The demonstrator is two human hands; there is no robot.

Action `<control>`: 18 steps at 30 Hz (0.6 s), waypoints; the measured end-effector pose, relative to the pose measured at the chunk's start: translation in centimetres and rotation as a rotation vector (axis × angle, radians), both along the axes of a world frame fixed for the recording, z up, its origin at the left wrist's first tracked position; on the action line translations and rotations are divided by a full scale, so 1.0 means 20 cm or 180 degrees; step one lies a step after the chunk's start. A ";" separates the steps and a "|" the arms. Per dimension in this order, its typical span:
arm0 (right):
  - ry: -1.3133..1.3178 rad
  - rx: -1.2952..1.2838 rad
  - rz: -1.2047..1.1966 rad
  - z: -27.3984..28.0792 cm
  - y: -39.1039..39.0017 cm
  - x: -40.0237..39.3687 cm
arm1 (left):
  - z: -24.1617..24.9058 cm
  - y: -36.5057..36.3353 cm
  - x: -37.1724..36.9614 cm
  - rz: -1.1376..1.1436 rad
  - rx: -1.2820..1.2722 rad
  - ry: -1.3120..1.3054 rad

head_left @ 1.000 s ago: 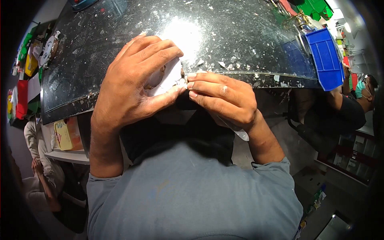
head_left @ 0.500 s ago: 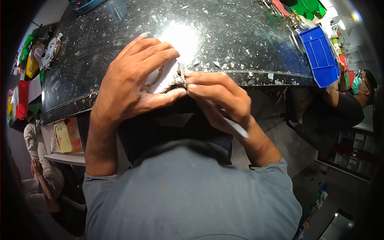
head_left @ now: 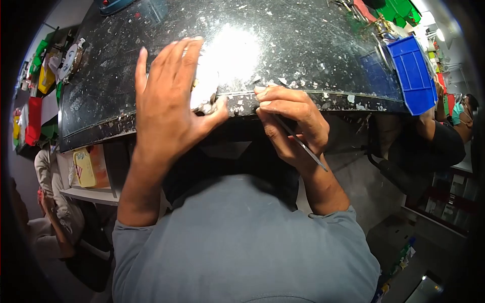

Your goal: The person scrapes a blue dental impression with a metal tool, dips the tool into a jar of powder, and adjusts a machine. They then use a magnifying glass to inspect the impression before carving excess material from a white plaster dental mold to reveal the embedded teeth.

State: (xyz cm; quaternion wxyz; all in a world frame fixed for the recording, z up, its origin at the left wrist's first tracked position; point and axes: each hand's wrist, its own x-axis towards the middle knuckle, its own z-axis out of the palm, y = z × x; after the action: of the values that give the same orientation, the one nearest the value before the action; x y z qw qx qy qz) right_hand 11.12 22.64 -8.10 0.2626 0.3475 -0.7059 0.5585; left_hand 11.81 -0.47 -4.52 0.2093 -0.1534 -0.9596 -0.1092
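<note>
My left hand (head_left: 169,96) is over a white plaster-like piece (head_left: 203,96) near the front edge of the black table (head_left: 313,55). Its thumb touches or nears the piece's right side, its fingers are stretched out, and the palm hides much of the piece, whose surface is washed out by glare. My right hand (head_left: 298,118) pinches a thin metal tool (head_left: 309,150) just beyond the table's front edge, apart from the white piece. The handle slants down toward the wrist; its working tip is hidden by the fingers.
White scraps (head_left: 283,81) lie along the front edge. A blue bin (head_left: 411,76) stands at the right end, with tools and a green bin (head_left: 396,11) behind. A round white-and-brown piece (head_left: 69,63) is at far left. People sit at both sides.
My left hand has opened its fingers around the white piece and turned upright. My right hand has drawn back to the right with the tool, away from the piece.
</note>
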 end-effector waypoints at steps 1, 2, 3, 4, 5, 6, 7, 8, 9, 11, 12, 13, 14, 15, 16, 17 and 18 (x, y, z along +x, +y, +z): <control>0.0136 0.0109 0.0137 0.00 0.00 -0.01 | 0.06 -0.05 0.00 -0.0336 -0.0073 -0.0307; 0.0274 0.0218 0.0291 0.00 0.00 -0.01 | 0.08 -0.10 -0.01 -0.0305 -0.0062 -0.0333; 0.0360 0.0303 0.0255 0.01 -0.03 0.00 | 0.09 -0.15 -0.02 -0.0738 -0.0105 -0.0430; 0.0291 0.0424 0.0438 0.01 -0.04 0.02 | 0.09 -0.19 -0.03 -0.1174 -0.0157 -0.0535; 0.0340 0.0421 0.0537 0.01 -0.06 0.02 | 0.09 -0.21 -0.04 -0.1244 -0.0176 -0.0565; 0.0386 0.0414 0.0630 0.00 -0.08 0.02 | 0.08 -0.22 -0.04 -0.1218 -0.0192 -0.0602; 0.0361 0.0386 0.0644 -0.01 -0.10 0.02 | 0.08 -0.23 -0.05 -0.1351 -0.0118 -0.0603; 0.0357 0.0440 0.0684 -0.01 -0.11 0.03 | 0.07 -0.24 -0.06 -0.1494 -0.0041 -0.0600; 0.0358 0.0502 0.0718 -0.01 -0.12 0.03 | 0.07 -0.24 -0.06 -0.1511 -0.0054 -0.0531; 0.0357 0.0516 0.0698 -0.01 -0.12 0.04 | 0.07 -0.23 -0.06 -0.1485 -0.0054 -0.0524; 0.0362 0.0537 0.0683 -0.02 -0.12 0.04 | 0.07 -0.23 -0.05 -0.1455 -0.0049 -0.0510; 0.0354 0.0544 0.0690 -0.02 -0.12 0.04 | 0.06 -0.23 -0.05 -0.1450 -0.0039 -0.0515; 0.0491 0.0636 0.0681 -0.02 -0.12 0.03 | 0.06 -0.23 -0.06 -0.1449 -0.0031 -0.0500; 0.0629 0.0729 0.0669 -0.02 -0.12 0.03 | 0.06 -0.23 -0.06 -0.1451 -0.0024 -0.0483; 0.0626 0.0736 0.0671 -0.02 -0.12 0.03 | 0.06 -0.23 -0.06 -0.1451 -0.0017 -0.0484; 0.0636 0.0706 0.0680 -0.03 -0.13 0.02 | 0.05 -0.23 -0.06 -0.1454 -0.0013 -0.0485; 0.0645 0.0673 0.0688 -0.04 -0.13 0.02 | 0.05 -0.23 -0.06 -0.1457 -0.0012 -0.0487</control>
State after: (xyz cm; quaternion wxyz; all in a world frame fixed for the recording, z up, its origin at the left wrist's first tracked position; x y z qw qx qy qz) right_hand 11.61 19.98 -8.93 0.2328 0.5015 -0.6892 0.4684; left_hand 10.66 -5.11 -3.43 0.1054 -0.3586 -0.9130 -0.1632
